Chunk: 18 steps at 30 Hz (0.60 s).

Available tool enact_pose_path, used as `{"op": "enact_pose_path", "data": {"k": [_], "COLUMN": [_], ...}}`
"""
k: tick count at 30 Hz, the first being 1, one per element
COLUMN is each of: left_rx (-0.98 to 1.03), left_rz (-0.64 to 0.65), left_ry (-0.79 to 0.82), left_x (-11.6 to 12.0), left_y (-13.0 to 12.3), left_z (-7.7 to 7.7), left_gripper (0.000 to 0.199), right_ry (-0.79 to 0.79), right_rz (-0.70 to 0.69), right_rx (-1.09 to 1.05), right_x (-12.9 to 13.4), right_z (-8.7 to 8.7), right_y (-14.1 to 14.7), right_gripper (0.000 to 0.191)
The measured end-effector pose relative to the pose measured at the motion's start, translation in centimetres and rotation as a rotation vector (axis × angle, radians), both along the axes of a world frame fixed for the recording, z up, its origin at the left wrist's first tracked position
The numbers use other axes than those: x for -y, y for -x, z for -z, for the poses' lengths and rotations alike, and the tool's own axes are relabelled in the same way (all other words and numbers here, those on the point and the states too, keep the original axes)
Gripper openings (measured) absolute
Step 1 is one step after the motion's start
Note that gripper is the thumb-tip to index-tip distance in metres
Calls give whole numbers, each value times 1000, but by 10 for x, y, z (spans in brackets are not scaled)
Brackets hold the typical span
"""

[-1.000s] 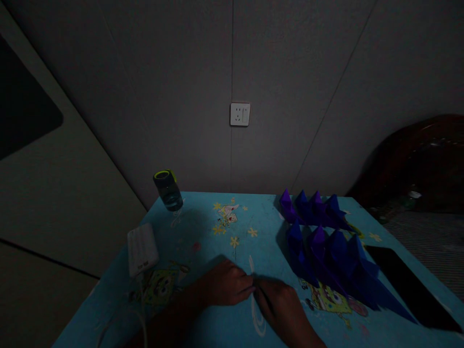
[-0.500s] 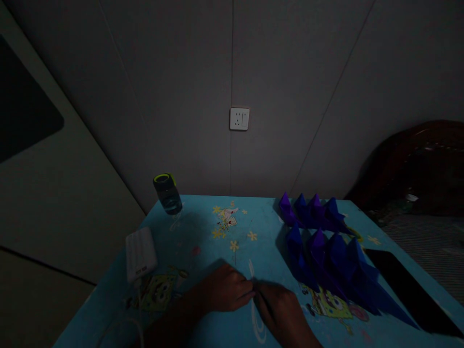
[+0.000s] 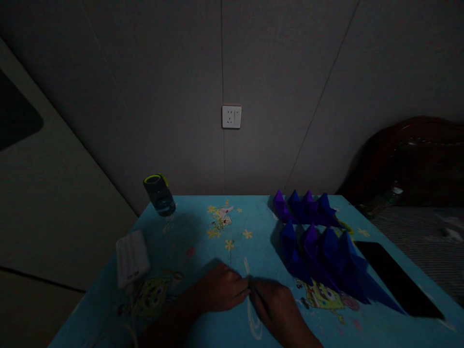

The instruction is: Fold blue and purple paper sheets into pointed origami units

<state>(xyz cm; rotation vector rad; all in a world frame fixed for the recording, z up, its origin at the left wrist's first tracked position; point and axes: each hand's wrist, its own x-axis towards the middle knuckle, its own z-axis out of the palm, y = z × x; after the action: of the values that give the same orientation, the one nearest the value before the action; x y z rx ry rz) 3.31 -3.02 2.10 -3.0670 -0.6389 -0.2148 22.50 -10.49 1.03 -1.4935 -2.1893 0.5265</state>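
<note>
My left hand (image 3: 225, 290) and my right hand (image 3: 274, 305) meet low in the middle of the view, just above the table. Both are closed, with thumbs and fingertips pressed together where they touch. Whatever the fingers pinch, if anything, is hidden in the dim light. To the right of my right hand stand folded blue and purple paper pieces with pointed tips, in a near row (image 3: 328, 261) and a far row (image 3: 302, 211).
A blue cartoon-print cloth (image 3: 203, 241) covers the table. At left are a water bottle (image 3: 159, 195) and a white power bank (image 3: 132, 258) with a cable. A black flat slab (image 3: 398, 278) lies at right. Behind is a wall with a socket (image 3: 231, 117).
The view has shifted slightly, so the table things sit a little further left. My hands stay together in nearly the same closed pose.
</note>
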Motion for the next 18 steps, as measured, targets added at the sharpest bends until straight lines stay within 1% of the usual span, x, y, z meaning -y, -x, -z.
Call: {"op": "enact_pose_path", "data": {"k": [6,10,14,16,18], "left_rx": [7,11,15,5,6], "left_rz": [10,15,20,19,17], "left_ry": [9,20,49,53,52], "left_x": [0,1,1,1,0], "left_y": [0,-1,-2,-1,0], "left_z": [4,1,-2,0,4], "left_gripper": [18,19,21,20,18], "right_ry": [-37,-52,-55,-67,-119], "right_rz": [22,33,50,40,31], "right_rx": [55,79,90,69,38], "right_x": [0,-1,-2,-1,2], "right_z": [2,3,0,-1,-3], "right_y": [2,1,3,4,3], "right_gripper": [18,16,12,13,15]}}
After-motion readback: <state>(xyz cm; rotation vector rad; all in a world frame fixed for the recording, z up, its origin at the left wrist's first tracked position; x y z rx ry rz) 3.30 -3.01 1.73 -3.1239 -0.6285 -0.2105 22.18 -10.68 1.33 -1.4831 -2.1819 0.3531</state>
